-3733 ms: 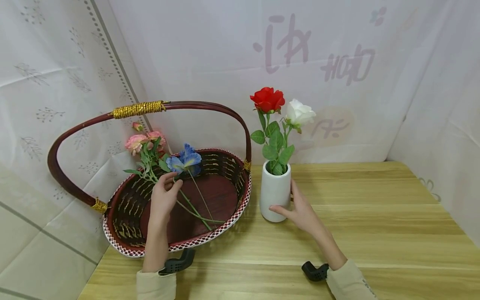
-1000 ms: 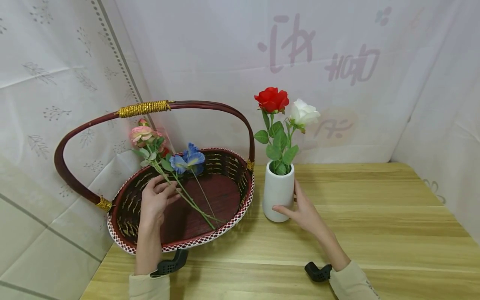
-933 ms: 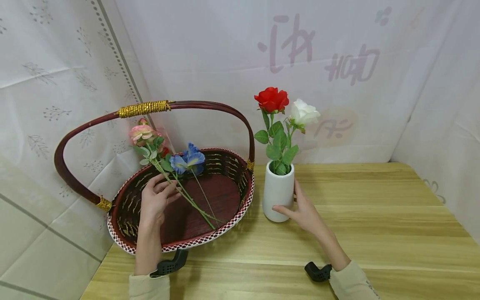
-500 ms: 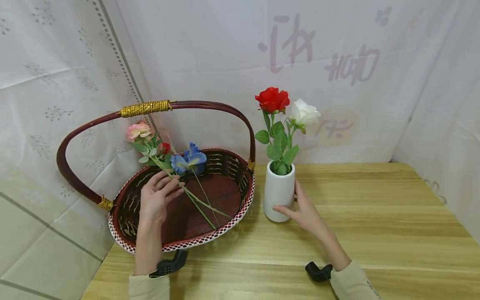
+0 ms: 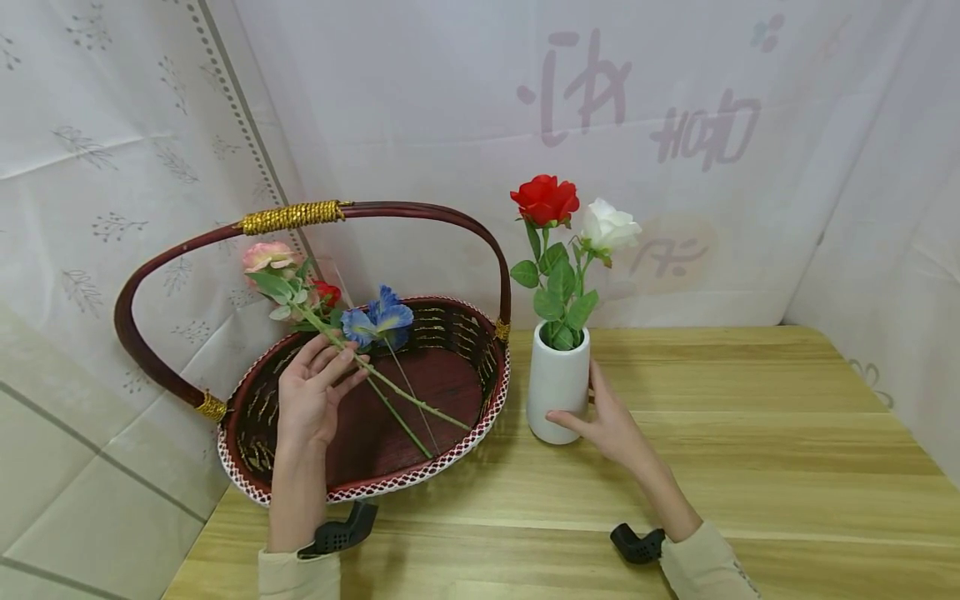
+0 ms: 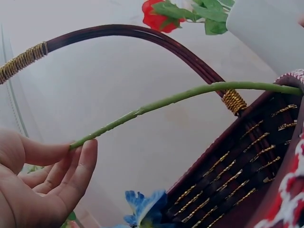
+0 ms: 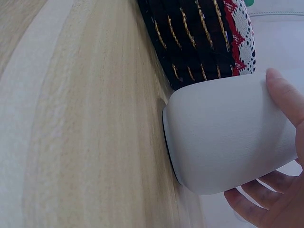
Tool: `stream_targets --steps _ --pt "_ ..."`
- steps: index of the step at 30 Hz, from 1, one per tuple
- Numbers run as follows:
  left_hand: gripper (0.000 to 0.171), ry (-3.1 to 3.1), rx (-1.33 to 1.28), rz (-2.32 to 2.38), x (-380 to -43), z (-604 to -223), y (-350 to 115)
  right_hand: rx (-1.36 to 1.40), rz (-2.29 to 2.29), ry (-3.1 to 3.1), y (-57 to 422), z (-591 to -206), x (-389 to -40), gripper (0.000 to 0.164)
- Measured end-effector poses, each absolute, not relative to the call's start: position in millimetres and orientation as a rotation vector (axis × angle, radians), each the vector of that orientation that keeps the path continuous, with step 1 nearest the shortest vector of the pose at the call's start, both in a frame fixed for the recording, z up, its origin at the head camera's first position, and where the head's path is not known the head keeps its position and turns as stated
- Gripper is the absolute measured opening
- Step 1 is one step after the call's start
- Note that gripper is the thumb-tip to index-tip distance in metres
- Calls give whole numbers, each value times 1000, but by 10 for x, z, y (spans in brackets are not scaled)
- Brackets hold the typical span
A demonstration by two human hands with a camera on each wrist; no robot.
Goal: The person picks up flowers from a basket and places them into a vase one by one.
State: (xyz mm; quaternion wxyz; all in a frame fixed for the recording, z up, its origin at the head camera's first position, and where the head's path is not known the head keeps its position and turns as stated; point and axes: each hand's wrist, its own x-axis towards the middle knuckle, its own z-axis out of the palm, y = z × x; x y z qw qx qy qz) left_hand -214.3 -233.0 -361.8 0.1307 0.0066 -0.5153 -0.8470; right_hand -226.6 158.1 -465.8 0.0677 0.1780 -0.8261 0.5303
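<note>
Where the left hand [image 5: 309, 400] pinches: thin green stem [image 6: 209, 88] of pink ruffled flower [image 5: 270, 256]; tip newly swung rightward, seemingly coming free.
Right hand [image 5: 606, 427]: thumb and fingers around smooth white cylindrical vase [image 5: 558, 387].

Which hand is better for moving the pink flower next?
Probably the left hand: it pinches the green stem of the pink flower, while the right hand holds the white vase.

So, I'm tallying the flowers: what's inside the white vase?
Leafy stems of a red rose and a white rose go into the white vase. Its opaque wall hides their lower ends.
</note>
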Motion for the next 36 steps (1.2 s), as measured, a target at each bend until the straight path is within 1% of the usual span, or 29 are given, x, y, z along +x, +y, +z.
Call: stream_targets --steps 13,20,28,36 --pt "23 -1285 -83 -2537 -2090 -3547 -2254 537 1599 -2496 1583 -4659 -2265 108" --pt "31 -1316 -92 -2546 -2038 -3463 -2085 541 1554 -2496 1586 -4684 -2282 105" --pt "28 -1400 -154 -2468 -1997 -3451 -1834 538 1565 -2495 1603 -4691 -2282 105" --pt "33 -1410 -199 -2409 -1918 -3414 -1633 544 1614 -2478 1591 -4684 -2285 109"
